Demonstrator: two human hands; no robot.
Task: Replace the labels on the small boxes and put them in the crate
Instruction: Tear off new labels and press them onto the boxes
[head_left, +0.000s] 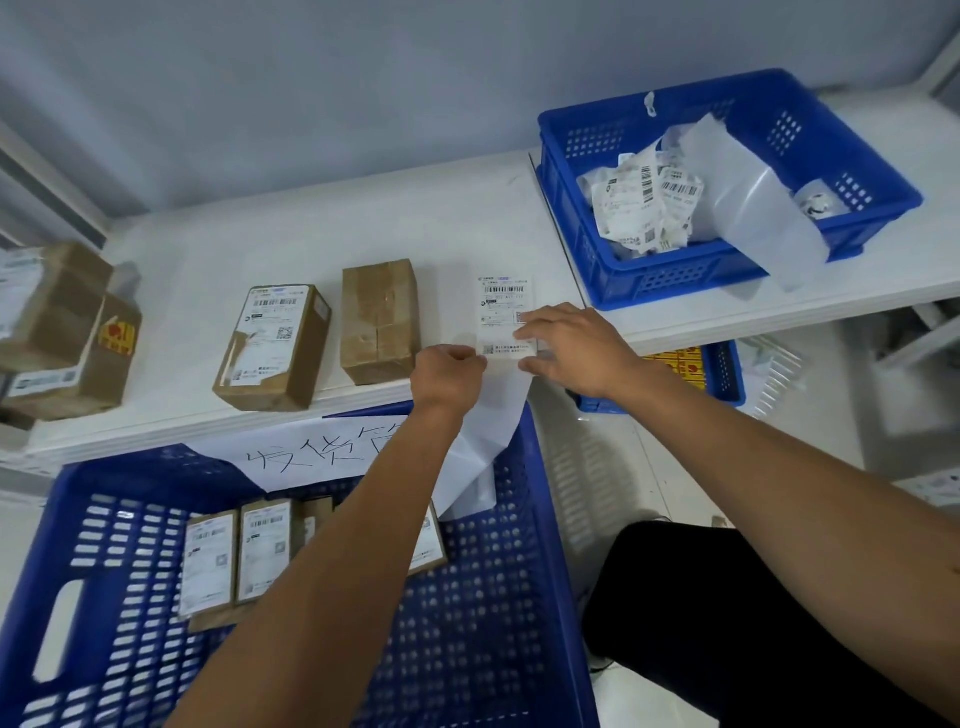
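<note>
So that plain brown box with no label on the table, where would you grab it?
Probably across its two long sides, coming down from above: the plain brown box lies flat, narrow across, with gaps beside it toward the labelled box and the left hand.

1. From my seat I see a pale grey-blue painted wall (363, 78) filling the top of the view, plain and matt.
2. Against it stands a long white flat-topped table (291, 234). A second white table top (904, 260) butts against its right end, with a thin dark seam (558, 228) between the two.
3. A white upright post (943, 62) rises at the far right corner. A grey-white angled strip (47, 176) runs down the left edge; I cannot tell what it belongs to.
4. Below the right-hand table edge I make out a pale glossy floor (675, 467).
5. The light is soft and even, and shadows are faint.
</note>
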